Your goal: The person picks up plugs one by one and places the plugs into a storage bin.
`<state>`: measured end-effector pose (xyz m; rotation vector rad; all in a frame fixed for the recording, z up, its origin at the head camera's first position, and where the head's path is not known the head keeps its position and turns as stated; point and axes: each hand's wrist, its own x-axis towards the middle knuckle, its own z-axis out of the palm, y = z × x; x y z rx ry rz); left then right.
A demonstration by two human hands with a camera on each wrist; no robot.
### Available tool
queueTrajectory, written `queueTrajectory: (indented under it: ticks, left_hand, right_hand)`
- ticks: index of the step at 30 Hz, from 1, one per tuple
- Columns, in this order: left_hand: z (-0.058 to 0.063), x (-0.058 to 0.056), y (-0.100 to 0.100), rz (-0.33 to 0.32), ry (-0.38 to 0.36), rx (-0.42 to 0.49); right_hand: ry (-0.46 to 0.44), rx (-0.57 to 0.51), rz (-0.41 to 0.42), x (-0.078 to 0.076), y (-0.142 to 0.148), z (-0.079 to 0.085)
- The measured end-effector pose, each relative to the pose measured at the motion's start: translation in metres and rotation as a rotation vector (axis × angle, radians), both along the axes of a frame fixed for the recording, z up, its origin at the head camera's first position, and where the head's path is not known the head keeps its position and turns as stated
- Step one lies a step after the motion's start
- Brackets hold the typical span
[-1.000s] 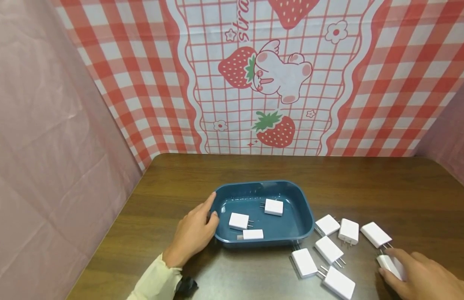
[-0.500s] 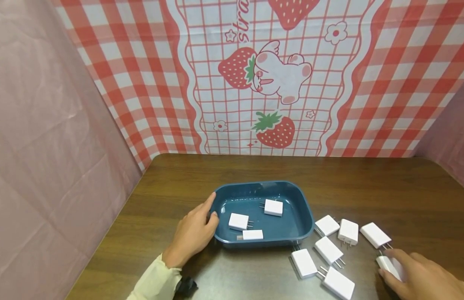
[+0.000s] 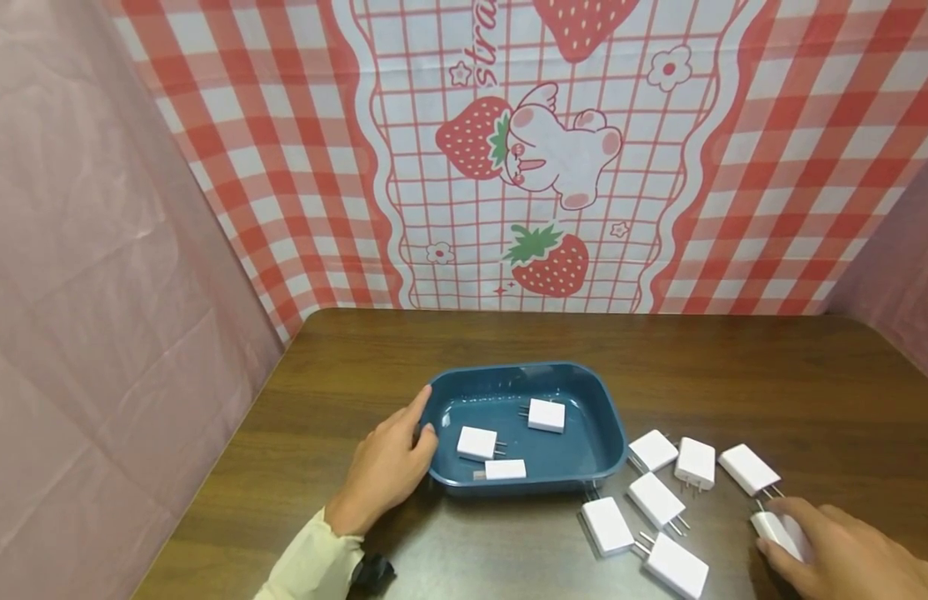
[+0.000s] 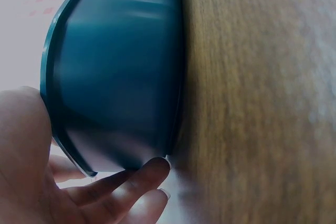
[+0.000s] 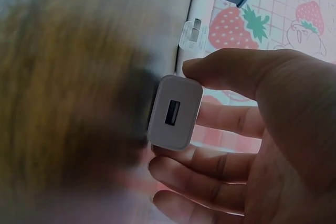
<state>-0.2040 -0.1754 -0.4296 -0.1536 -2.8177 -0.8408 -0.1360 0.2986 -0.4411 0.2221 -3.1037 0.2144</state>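
**Nearly nothing shifts**

I see the left hand (image 3: 385, 462) resting relaxed fingers against the blue tray (image 3: 565, 454); rightward, past loose chargers (image 3: 606, 527), the right hand (image 3: 846, 542) pinches a white charger (image 3: 773, 531), unshifted this last second: work seems paused.

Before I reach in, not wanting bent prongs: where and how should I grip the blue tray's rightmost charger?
Probably from above, pinching the rightmost charger by its near and far sides: the tray walls it in, and its prongs point left.
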Motion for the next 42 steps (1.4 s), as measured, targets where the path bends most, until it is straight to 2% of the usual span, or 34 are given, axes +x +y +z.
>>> queueTrajectory:
  ticks: [6, 13, 19, 29, 42]
  left_hand:
    - [0.000, -0.001, 0.000, -0.002, 0.012, -0.001]
    - [0.000, -0.001, 0.000, -0.001, 0.003, 0.004]
    - [0.000, -0.001, 0.000, 0.000, 0.000, 0.006]
    - [0.001, -0.001, 0.000, 0.000, 0.001, 0.008]
    - [0.001, 0.000, 0.000, 0.005, -0.003, 0.000]
  right_hand:
    - [0.046, -0.064, 0.015, 0.003, -0.001, 0.006]
    - [-0.020, -0.091, -0.037, 0.004, -0.007, 0.012]
    - [0.066, -0.133, -0.033, 0.006, -0.010, 0.017]
    - [0.186, -0.171, -0.075, 0.009, -0.016, 0.015]
    - [0.102, -0.179, -0.146, 0.011, -0.028, 0.026]
